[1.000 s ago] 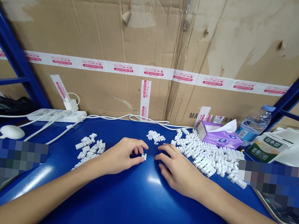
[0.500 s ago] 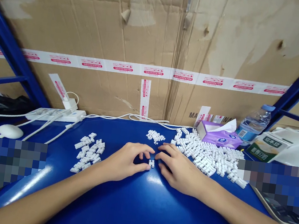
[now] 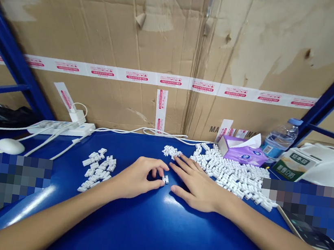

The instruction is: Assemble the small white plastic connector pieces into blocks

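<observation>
I am pinching a small white clip (image 3: 165, 179) in my left hand (image 3: 138, 178) grip, low over the blue worktop (image 3: 147, 229). My right hand (image 3: 199, 184) is lying spread, fingertips reaching a little heap of pieces (image 3: 171, 152); I should be lifting just one, keeping the clip steady.

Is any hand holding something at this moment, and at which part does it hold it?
The left hand pinches a small white plastic piece at its left end, between thumb and fingers. The right hand holds nothing.

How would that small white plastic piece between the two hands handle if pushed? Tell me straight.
The white piece probably slides easily: the blue table looks glossy. Tiny and blocky, it seems light and unlikely to roll. The left hand pinches it by the fingertips, so it likely slips.
</observation>
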Demonstrator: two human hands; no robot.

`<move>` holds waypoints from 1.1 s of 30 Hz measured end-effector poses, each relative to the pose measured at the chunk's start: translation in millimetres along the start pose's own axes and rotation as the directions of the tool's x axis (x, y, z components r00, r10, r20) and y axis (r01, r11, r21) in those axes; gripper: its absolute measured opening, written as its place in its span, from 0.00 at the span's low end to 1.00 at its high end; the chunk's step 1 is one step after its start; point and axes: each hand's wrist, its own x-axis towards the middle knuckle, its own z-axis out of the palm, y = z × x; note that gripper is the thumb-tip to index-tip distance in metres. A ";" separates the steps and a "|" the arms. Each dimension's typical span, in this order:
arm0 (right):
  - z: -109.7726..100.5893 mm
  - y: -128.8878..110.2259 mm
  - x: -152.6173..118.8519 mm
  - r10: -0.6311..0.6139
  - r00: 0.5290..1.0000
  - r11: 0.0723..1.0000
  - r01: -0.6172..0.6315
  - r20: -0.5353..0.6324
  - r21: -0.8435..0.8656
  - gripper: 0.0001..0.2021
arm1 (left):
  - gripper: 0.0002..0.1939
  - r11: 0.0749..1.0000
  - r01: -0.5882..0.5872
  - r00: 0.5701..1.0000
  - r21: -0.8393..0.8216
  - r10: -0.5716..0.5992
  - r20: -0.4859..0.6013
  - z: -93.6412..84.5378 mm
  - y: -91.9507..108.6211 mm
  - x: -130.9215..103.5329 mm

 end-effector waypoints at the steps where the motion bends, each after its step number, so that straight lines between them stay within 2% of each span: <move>1: -0.2 -0.1 -0.1 0.012 1.000 1.000 -0.012 0.013 -0.003 0.36 | 0.12 1.000 -0.001 1.000 0.002 0.001 0.001 -0.5 -0.3 0.2; 4: -1.3 -0.9 -0.3 0.022 1.000 1.000 -0.022 0.017 -0.011 0.36 | 0.12 1.000 0.000 1.000 0.001 0.000 0.005 -1.4 -1.0 0.2; 8: -1.7 -2.0 0.7 -0.022 0.997 1.000 0.020 -0.068 -0.023 0.33 | 0.13 1.000 0.008 1.000 -0.012 -0.007 0.010 -1.5 -2.1 -0.4; 12: -0.9 -1.6 4.0 -0.076 0.986 0.997 0.071 -0.148 -0.038 0.21 | 0.12 1.000 0.000 1.000 -0.018 0.001 0.012 -1.1 -2.2 -0.7; 22: 0.6 1.2 6.4 -0.063 0.985 0.994 0.047 -0.159 -0.101 0.16 | 0.11 1.000 -0.014 0.999 -0.010 0.014 0.032 1.3 3.5 -1.5; 33: 3.1 2.7 5.9 -0.095 0.975 0.992 0.110 -0.199 0.067 0.12 | 0.11 0.999 -0.047 0.998 -0.017 0.047 0.049 3.0 7.8 -3.6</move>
